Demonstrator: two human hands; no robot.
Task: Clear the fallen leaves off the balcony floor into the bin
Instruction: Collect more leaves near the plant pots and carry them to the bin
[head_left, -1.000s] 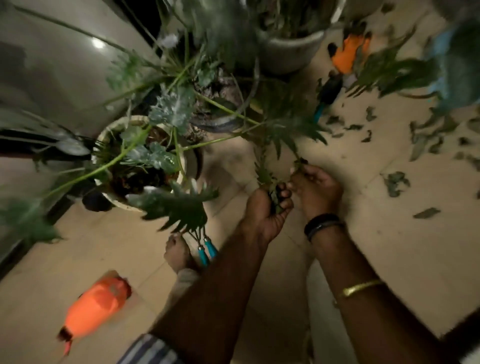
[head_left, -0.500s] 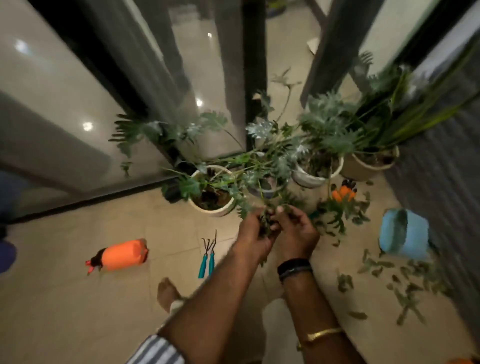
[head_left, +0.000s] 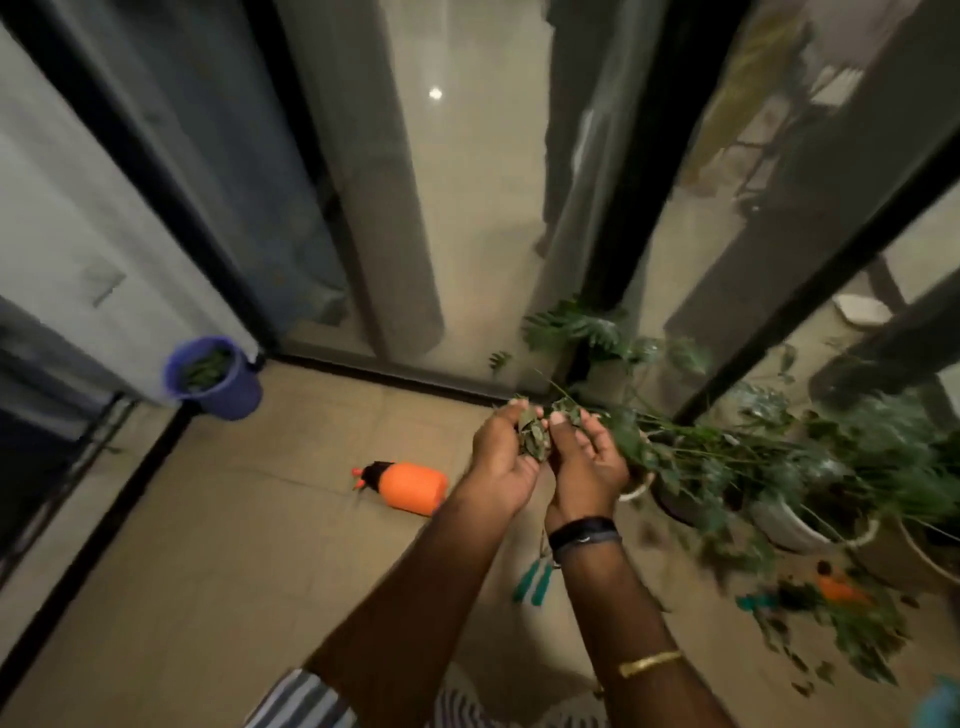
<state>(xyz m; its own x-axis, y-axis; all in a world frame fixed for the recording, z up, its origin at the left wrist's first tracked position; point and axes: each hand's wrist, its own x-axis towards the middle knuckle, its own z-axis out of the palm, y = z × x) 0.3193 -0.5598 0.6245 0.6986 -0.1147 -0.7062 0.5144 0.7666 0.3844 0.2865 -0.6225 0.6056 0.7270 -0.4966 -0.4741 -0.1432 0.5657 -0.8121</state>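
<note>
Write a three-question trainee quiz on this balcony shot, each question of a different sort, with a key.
1. True or false: the purple bin already has green leaves in it.
2. Multiple choice: the bunch of leaves is held by A) the left hand alone, B) both hands, with the right hand cupped beside the left, C) neither hand.
3. Fill in: the orange spray bottle lies on its ____ on the floor.

Key: 1 true; 2 B; 3 side.
</note>
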